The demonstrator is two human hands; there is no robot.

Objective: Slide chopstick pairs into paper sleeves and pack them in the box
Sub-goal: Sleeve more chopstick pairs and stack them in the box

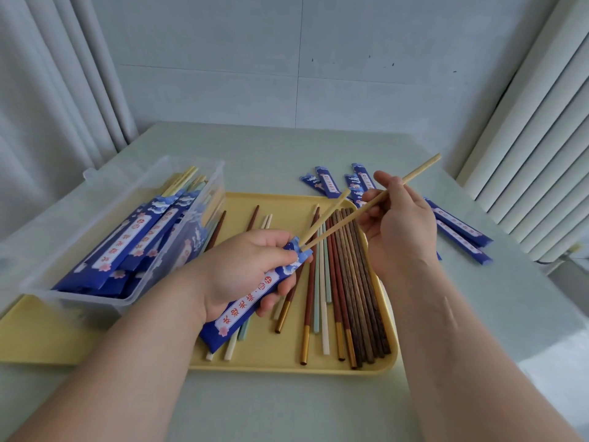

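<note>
Two pale bamboo chopsticks (338, 228) sit with their tips just inside the mouth of a blue paper sleeve (242, 311), so the step in hand looks like insertion, barely begun. Left hand (245, 269), over the tray's middle, curls round the sleeve's upper part, thumb and fingers holding its mouth. Right hand (401, 228), toward 2 o'clock, pinches the longer-showing stick partway up; the other stick leans free beside it (the two splay apart at their far ends). Next move, as I judge it: bring the sticks parallel, then push both down the sleeve while the left hand keeps the mouth open; thin paper could crumple or tear if a tip catches. Sticks are slim, straight and matt; the sleeve is flat, printed with white clouds and red characters. Clear plastic box (79, 299) at 9 o'clock holds many sleeved pairs (127, 247), lying slanted. Yellow tray (287, 366) carries loose chopsticks (350, 298): dark grained wood, red-brown with gold ends, mint, cream. Empty sleeves (459, 232) lie on the table at 3 o'clock, more at 1 o'clock.
</note>
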